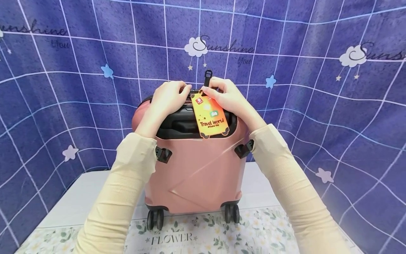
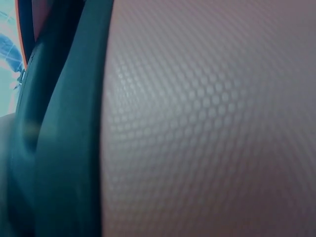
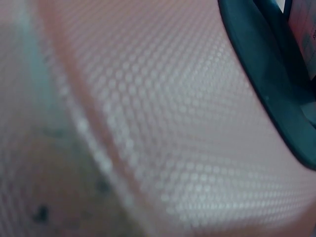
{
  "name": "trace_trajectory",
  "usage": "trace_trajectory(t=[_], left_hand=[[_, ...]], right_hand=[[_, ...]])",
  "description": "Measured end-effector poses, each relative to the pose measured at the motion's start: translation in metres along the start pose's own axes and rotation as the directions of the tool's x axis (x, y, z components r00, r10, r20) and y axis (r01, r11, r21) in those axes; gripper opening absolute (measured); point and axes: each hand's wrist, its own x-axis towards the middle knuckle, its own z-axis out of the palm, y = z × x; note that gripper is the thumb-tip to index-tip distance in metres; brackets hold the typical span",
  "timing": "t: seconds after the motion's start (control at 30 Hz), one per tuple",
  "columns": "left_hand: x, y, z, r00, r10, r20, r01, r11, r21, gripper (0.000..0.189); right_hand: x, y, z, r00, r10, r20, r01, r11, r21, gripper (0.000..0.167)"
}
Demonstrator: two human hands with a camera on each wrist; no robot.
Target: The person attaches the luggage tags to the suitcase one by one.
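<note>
In the head view a pink suitcase (image 1: 193, 173) is standing upright at the centre, its front wheels (image 1: 155, 218) resting on a floral mat (image 1: 260, 225) at seven and five o'clock. A black panel (image 1: 177, 125) is taking up the suitcase's twelve o'clock end, while black clips (image 1: 164, 155) are jutting from the shell at about nine and three.

The person's left hand (image 1: 168, 97) is resting over the top at eleven o'clock, its thumb pointing toward three; the other fingers are partly hidden, so one cannot tell whether they are gripping anything. The right hand (image 1: 228, 94), at one o'clock, is pinching a black strap (image 1: 207, 78) between thumb and fingers. The strap's buckle end is rising toward twelve, and an orange luggage tag (image 1: 209, 116) is hanging toward six across the panel.

Behind them a blue curtain (image 1: 108, 46) is spreading its grid, stars and clouds. Both wrist views are showing dotted pink shell beside dark trim.
</note>
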Motion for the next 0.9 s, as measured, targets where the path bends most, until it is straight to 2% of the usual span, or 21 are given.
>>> trace_trajectory(t=[0.13, 0.27, 0.6, 0.73, 0.9], left_hand=[[-0.0007, 0.0005, -0.0043, 0.999, -0.027, 0.024, 0.027, 1.000, 0.002, 0.039], [-0.0012, 0.0012, -0.0055, 0.998, -0.052, 0.036, 0.054, 0.997, -0.050, 0.041], [-0.0022, -0.0028, -0.0035, 0.998, -0.044, -0.032, 0.038, 0.984, -0.172, 0.033], [-0.0022, -0.0040, -0.0033, 0.998, -0.048, -0.042, 0.036, 0.965, -0.261, 0.033], [-0.0012, -0.0044, -0.0047, 0.997, -0.065, -0.042, 0.045, 0.927, -0.373, 0.037]], right_hand=[[0.0023, -0.0017, 0.0004, 1.000, -0.021, -0.001, 0.021, 1.000, -0.005, 0.026], [0.0019, -0.0016, -0.0001, 1.000, -0.019, -0.001, 0.019, 1.000, -0.016, 0.026], [0.0019, -0.0002, 0.0007, 1.000, -0.010, 0.002, 0.010, 0.999, -0.039, 0.026], [0.0018, -0.0007, 0.0005, 1.000, -0.003, 0.007, 0.004, 0.999, -0.049, 0.026], [0.0014, -0.0009, -0.0006, 1.000, -0.008, 0.004, 0.009, 0.998, -0.063, 0.027]])
